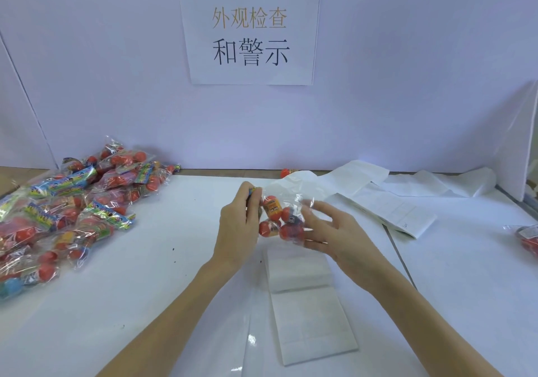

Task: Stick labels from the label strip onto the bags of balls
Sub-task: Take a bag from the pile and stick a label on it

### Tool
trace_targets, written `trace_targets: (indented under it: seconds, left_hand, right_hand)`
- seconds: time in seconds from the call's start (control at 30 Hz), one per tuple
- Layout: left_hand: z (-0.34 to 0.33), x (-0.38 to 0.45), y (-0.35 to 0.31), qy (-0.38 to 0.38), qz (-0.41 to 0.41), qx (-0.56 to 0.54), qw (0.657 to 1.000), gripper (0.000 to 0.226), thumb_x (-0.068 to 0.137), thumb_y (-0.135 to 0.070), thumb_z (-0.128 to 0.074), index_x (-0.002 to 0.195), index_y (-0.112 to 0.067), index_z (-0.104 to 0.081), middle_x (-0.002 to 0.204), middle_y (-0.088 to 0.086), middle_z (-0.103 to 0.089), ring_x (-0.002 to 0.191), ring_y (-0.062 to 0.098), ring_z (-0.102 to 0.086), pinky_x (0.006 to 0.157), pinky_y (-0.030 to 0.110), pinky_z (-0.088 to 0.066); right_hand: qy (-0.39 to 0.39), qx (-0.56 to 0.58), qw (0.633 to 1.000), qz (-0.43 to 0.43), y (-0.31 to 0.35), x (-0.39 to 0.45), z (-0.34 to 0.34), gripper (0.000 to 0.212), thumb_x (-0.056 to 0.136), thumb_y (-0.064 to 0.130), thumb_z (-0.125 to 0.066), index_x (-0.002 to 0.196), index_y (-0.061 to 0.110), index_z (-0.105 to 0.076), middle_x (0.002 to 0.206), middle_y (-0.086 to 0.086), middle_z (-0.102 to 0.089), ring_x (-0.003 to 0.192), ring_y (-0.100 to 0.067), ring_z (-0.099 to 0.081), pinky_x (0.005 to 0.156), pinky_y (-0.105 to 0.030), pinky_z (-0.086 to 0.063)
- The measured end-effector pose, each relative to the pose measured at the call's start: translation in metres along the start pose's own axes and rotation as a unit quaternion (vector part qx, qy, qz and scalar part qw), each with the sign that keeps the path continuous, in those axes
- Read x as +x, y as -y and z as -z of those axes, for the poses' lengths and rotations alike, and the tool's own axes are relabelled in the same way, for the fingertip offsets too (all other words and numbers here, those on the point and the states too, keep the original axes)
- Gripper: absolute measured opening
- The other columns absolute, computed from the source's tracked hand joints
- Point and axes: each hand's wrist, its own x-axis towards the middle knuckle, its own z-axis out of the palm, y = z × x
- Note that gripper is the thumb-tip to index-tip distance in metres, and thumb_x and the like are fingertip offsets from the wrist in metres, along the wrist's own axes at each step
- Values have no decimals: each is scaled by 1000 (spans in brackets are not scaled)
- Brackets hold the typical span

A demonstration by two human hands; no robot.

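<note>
- The left hand (238,219) grips one bag of balls (281,216) by its printed header end, fingers curled round it, and holds it up above the white worktop (163,274), between the two hands.
- The right hand (329,231) has its fingers spread and lightly bent against the clear plastic on the bag's far side. It seems to steady or smooth the film; whether a label sits under those fingers I cannot tell.
- The bag hangs from one end only. If the left hand's hold slackens, I judge the balls' weight could swing the bag or pull it free.
- The film looks crinkled and bulges over the round balls. A label pressed onto that surface may crease, trap air or lift at a corner, so a flatter patch would serve better.
- The label strip (308,312) lies flat on the worktop just below the hands. A dropped bag or a dragging forearm could shift or crumple it.
- More strip or spent backing paper (378,199) trails across the worktop to the right. It could snag a sleeve or be mistaken for the fresh strip.
- The pile of bags (67,210) lies well apart on the left, and one lone bag (527,237) sits at the far right edge. If finished and unfinished bags mix, one may get two labels or none.
- A printed sign (250,30) hangs on the back wall and plays no part here.
</note>
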Motion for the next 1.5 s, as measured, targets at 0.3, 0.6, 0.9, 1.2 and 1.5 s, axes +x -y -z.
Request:
trace_targets:
  seconds: [0.3, 0.6, 0.9, 1.2, 1.5]
  left_hand:
    - [4, 7, 3, -14, 59, 5, 998, 31, 111, -29, -43, 84, -19, -56, 56, -7, -49, 46, 9, -41, 49, 27, -40]
    - [6, 4, -9, 158, 101, -95, 978, 21, 98, -46, -60, 107, -33, -73, 103, -13, -74, 97, 6, -66, 82, 16, -54]
    - [3, 1, -18, 131, 165, -241, 947, 23, 94, -24, -75, 74, -20, -65, 90, 6, -73, 79, 17, -67, 64, 23, -52]
    - [1, 1, -18, 99, 168, -228, 954, 22, 97, -34, -71, 89, -13, -72, 83, 2, -72, 75, 14, -68, 75, 30, -58]
    - [13, 6, -13, 216, 165, -208, 940, 33, 92, -9, -77, 122, -21, -70, 103, 17, -76, 89, 25, -71, 75, 31, -58]
  right_hand:
    - [13, -59, 998, 5, 1, 1, 7, 25, 96, 20, -75, 120, 16, -72, 94, -11, -79, 87, -22, -75, 81, -24, -59]
    - [0, -122, 992, 28, 6, -1, 16, 14, 100, 20, -69, 105, 20, -82, 78, 3, -65, 68, -12, -50, 72, -22, -48]
    - [-100, -186, 975, 73, 5, 2, 11, 42, 105, 43, -55, 88, 19, -84, 58, 13, -55, 56, -6, -45, 61, -13, -41]
    - [-10, -208, 977, 35, 3, 0, 10, 36, 96, 51, -68, 65, 32, -71, 62, 6, -60, 57, -9, -50, 58, -17, -42]
    - [-1, -29, 999, -16, 10, 1, 16, 33, 101, 37, -65, 118, 9, -72, 105, -13, -79, 97, -28, -78, 74, -29, -62]
